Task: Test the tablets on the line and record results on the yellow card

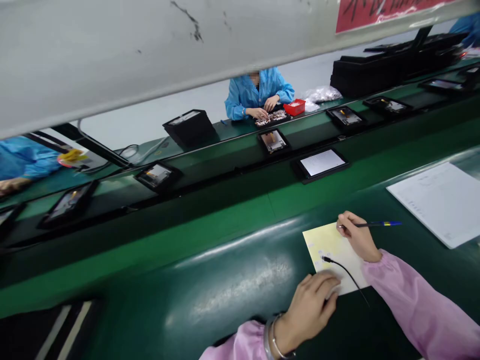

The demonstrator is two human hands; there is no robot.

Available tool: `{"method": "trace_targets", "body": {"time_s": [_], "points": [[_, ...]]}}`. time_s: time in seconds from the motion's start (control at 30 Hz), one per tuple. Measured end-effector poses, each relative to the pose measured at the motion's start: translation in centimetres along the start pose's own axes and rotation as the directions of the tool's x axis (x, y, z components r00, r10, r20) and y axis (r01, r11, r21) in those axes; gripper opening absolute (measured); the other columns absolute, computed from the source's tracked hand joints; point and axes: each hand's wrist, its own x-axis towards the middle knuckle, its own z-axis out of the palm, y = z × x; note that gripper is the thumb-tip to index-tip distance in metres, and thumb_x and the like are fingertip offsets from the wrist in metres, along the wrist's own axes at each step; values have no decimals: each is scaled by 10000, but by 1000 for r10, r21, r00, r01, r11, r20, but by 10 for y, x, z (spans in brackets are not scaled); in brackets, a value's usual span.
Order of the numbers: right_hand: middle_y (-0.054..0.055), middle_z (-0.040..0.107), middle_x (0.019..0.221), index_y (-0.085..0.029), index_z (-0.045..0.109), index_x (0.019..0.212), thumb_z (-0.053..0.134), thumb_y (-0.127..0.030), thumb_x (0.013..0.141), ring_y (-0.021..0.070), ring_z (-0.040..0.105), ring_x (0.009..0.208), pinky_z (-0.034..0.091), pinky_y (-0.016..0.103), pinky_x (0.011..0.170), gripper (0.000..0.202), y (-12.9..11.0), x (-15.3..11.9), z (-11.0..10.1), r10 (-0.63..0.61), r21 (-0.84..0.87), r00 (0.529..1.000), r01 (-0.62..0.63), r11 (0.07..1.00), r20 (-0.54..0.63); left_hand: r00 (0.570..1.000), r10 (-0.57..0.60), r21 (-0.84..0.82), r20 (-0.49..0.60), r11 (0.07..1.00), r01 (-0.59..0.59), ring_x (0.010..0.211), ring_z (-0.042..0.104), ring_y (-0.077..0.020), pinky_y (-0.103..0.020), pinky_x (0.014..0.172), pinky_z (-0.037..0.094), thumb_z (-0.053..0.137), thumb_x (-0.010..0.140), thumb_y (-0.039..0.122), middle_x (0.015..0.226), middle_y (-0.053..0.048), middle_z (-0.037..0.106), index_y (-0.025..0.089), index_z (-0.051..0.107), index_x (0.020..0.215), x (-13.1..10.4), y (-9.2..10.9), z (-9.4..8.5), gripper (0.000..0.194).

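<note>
My right hand (358, 235) is closed around a dark pen (378, 224) with a blue end, over the upper part of a pale yellow sheet of paper (348, 250). The sheet lies on the green table and bears a few small marks. Across it runs a thin black cable (347, 270) with a small plug at its upper end. At the paper's lower left edge is my left hand (311, 305), its fingers curled towards the thumb and slightly blurred. Something whitish shows between them, too unclear to name.
A white board with faint writing (442, 200) lies at the right. Beyond, trays with devices (273, 141) line a track, one with a white panel (323, 163). Across it a person in blue (258, 92) handles small parts beside a red box (294, 107). A white panel (150, 45) hangs overhead.
</note>
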Motion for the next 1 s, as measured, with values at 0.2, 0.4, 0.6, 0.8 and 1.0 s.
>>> {"method": "trace_targets", "body": {"time_s": [0.2,0.4,0.6,0.8,1.0], "points": [[-18,490,644,-212,531,766,816,-459,1011,148,406,527,285,221,488,450,-54,-34,32,-48,290,971,-23,957,235,912,-225,-381,-344,921,83,830,634,-132,-233,780,492,619,998,248,897,-7,669,201,690,987,13,39,-47,86],[-61,453,598,-201,432,758,833,-365,1024,77,268,414,246,183,436,508,-122,-75,71,-34,597,923,-219,772,383,824,102,-220,-557,939,-265,835,669,-124,-203,773,549,829,843,402,972,-18,690,216,680,1096,26,102,-89,347],[-83,325,584,-191,293,723,859,-364,990,69,204,438,200,174,439,650,-154,-94,95,116,644,831,-502,577,544,648,254,-18,-718,924,-382,726,654,-86,-186,696,558,754,917,396,866,15,665,201,668,989,32,133,-90,225],[-84,297,582,-193,287,727,899,-356,957,82,169,473,195,173,463,673,-162,-104,101,152,666,807,-563,489,570,609,258,31,-750,933,-358,664,615,-87,-244,634,516,778,889,289,814,37,641,221,695,919,28,145,-88,112],[-77,297,642,-206,434,784,912,-324,935,111,138,521,243,164,480,516,-156,-116,98,213,699,817,-572,429,537,585,272,73,-764,938,-340,618,584,-69,-252,623,492,744,917,326,773,52,598,231,685,885,28,151,-86,116]]}}
